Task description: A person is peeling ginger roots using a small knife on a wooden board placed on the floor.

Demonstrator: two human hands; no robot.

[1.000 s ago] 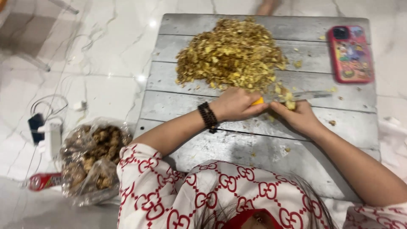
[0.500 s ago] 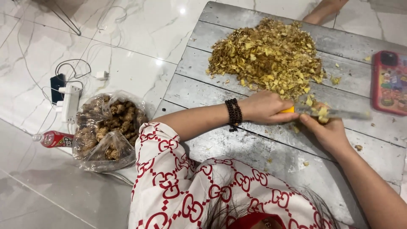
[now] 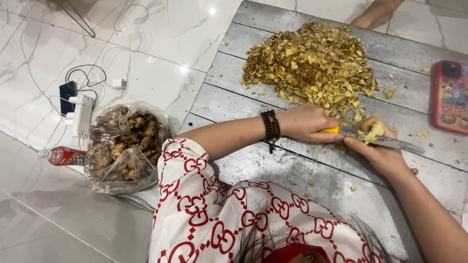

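Note:
My left hand (image 3: 307, 124), with a black bead bracelet on the wrist, is closed on the yellow handle of a knife (image 3: 390, 141). The blade points right, across my right hand (image 3: 378, 153). That hand pinches a small pale yellow piece of ginger (image 3: 374, 131) against the blade. Both hands rest on a grey plank table (image 3: 273, 170). Just beyond them lies a large heap of yellow-brown peelings (image 3: 312, 63).
A phone in a red case (image 3: 451, 97) lies at the table's right edge. On the white marble floor to the left are a clear plastic bag of brown ginger roots (image 3: 124, 146), a small bottle (image 3: 61, 156) and a power strip with chargers (image 3: 80, 114). Someone's foot (image 3: 375, 12) shows beyond the table.
The view has swung left and tilted, so the bag and floor show more. My hands stay together at the knife and the ginger piece, with the blade now across my right hand.

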